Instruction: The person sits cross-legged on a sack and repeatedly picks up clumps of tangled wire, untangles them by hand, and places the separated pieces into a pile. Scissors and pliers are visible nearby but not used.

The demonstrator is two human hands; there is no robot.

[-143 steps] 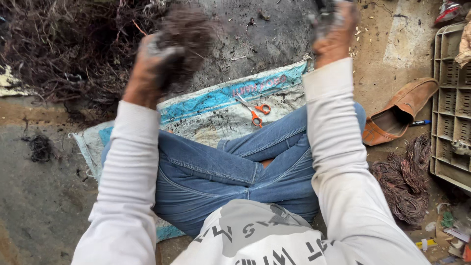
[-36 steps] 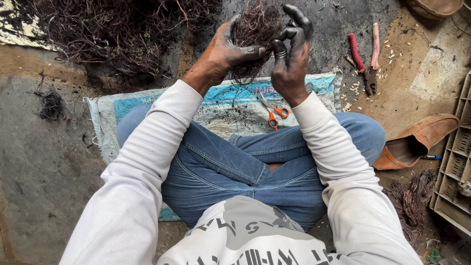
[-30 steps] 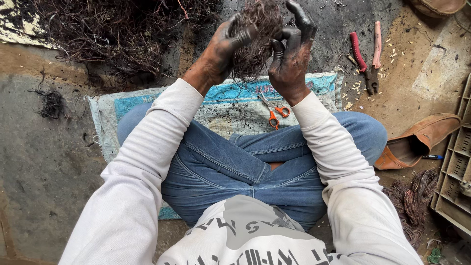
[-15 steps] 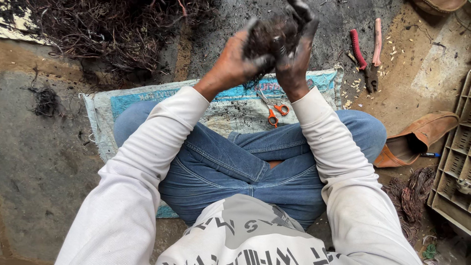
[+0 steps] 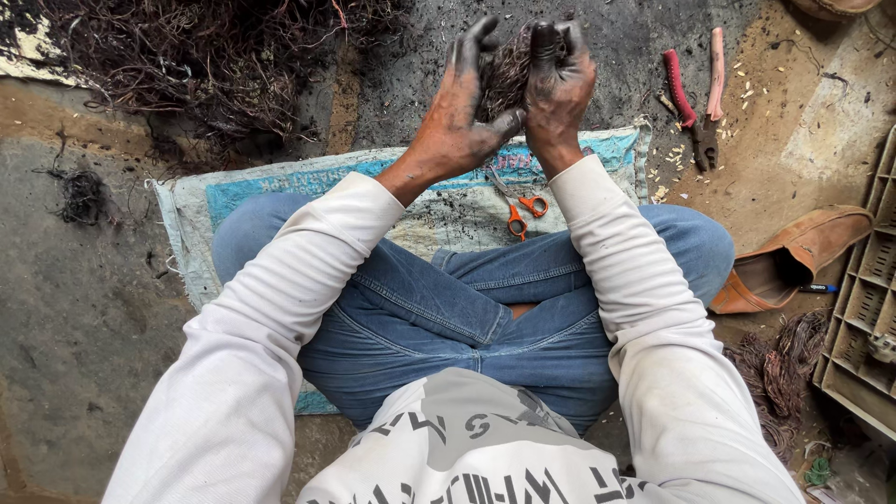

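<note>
At the upper centre of the frame, the blackened left hand (image 5: 462,117) and right hand (image 5: 558,86) are together clutching a wire clump (image 5: 507,75) above the orange-handled scissors (image 5: 521,200) on the mat (image 5: 280,182).

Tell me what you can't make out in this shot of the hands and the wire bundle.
Head view only:
- wire bundle: most of it is covered by the left hand and right hand, so its shape is unclear.
- scissors: the blade tips are hidden behind the left hand.
- plastic crate: cut off by the right edge.
- wire pile: cut off by the top edge.
</note>
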